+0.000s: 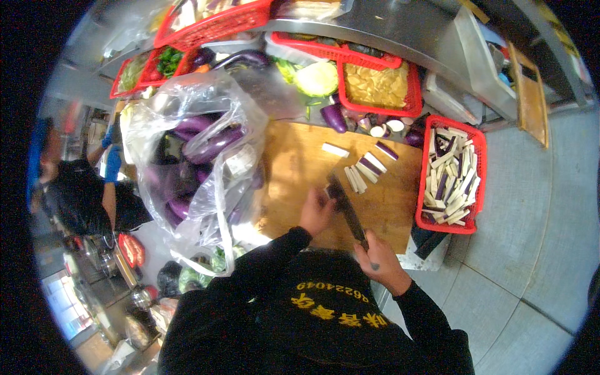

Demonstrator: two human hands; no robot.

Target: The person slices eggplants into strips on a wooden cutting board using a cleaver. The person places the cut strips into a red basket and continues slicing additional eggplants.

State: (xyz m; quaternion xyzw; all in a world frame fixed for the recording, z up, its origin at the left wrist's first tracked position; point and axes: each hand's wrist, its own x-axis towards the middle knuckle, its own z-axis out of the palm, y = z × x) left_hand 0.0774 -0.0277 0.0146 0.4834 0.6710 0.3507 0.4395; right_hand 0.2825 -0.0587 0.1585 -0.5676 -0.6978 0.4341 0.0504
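My right hand (382,260) grips the handle of a kitchen knife (352,218), its dark blade slanting up and left over a wooden cutting board (290,164). Close beside the blade, the curled fingers of my left hand (316,213) hold a small dark eggplant piece (333,191), partly hidden by fingers and knife. Cut eggplant strips (368,168) lie beyond the blade, some with purple skin. One pale strip (335,150) sits apart from them. At the board's right side, a red plastic basket (482,187) holds many eggplant strips.
A clear plastic bag (211,253) of whole eggplants (213,143) stands left of the board. Behind the board are eggplant offcuts (377,131), a cut cabbage (318,78) and a red basket (415,101) of pale slices. A co-worker in blue gloves (112,164) stands at far left.
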